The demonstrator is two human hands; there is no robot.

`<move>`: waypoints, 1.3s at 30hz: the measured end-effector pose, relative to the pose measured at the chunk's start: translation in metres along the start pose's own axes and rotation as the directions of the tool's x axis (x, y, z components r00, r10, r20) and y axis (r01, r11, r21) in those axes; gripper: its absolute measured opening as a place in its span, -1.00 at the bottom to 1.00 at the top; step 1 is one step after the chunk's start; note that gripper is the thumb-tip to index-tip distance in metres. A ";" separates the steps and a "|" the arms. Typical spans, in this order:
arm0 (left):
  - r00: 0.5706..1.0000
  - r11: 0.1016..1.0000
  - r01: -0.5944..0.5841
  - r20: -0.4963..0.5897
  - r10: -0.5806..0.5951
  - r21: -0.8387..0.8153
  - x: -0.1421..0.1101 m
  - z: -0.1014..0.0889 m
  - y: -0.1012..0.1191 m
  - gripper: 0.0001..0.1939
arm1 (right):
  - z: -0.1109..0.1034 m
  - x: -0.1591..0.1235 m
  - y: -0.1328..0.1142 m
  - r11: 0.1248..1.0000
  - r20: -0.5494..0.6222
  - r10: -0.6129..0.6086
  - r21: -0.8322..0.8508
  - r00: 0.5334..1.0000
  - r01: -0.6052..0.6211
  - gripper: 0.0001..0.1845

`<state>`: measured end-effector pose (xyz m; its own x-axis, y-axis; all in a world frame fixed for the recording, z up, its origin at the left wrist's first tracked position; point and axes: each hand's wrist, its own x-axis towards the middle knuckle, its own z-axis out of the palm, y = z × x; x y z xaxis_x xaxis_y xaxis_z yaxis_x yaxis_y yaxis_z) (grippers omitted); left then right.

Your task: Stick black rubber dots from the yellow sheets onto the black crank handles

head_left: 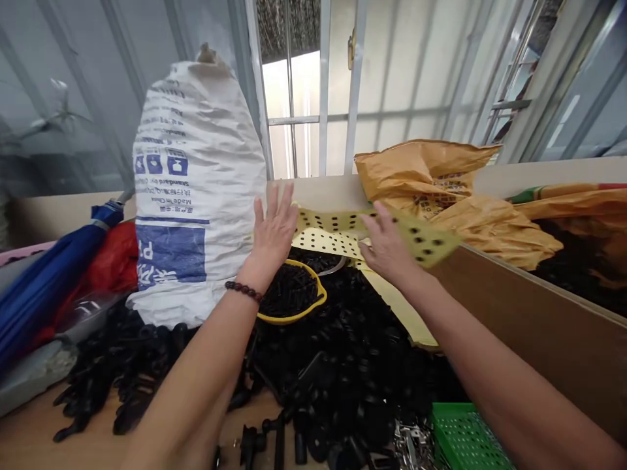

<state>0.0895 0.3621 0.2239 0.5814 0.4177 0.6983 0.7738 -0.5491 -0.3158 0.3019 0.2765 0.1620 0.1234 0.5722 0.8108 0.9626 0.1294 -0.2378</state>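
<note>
My left hand (275, 225), with a dark bead bracelet on the wrist, is at the left end of a translucent yellow sheet with black dots (336, 220). Its fingers stretch upward, and the sheet's edge meets the thumb side, where the grip is partly hidden. My right hand (389, 251) pinches the same sheet farther right, and its free end (431, 243) sticks out beyond the hand, slightly blurred. Just below lies a paler dotted yellow sheet (326, 243). A plain yellow strip (399, 307) slants down over a heap of small black parts (337, 339).
A yellow basket (321, 297) of black pieces stands beside a tall white sack (196, 163). Orange bags (431, 173) lie behind a brown board (519, 313). A green basket (441, 424) and metal clips (414, 444) are at the front. A blue umbrella (53, 274) lies left.
</note>
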 end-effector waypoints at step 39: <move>0.793 0.856 -0.145 0.458 0.400 -0.496 -0.134 -0.025 0.069 -0.68 | -0.001 -0.106 0.114 0.910 0.837 0.415 -0.382 0.358 -0.160 -0.65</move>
<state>0.0586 0.2497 0.1245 0.8864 0.4434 0.1329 0.4531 -0.8899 -0.0533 0.3984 0.2298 0.0501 0.2415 0.9360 -0.2563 0.9484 -0.2835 -0.1420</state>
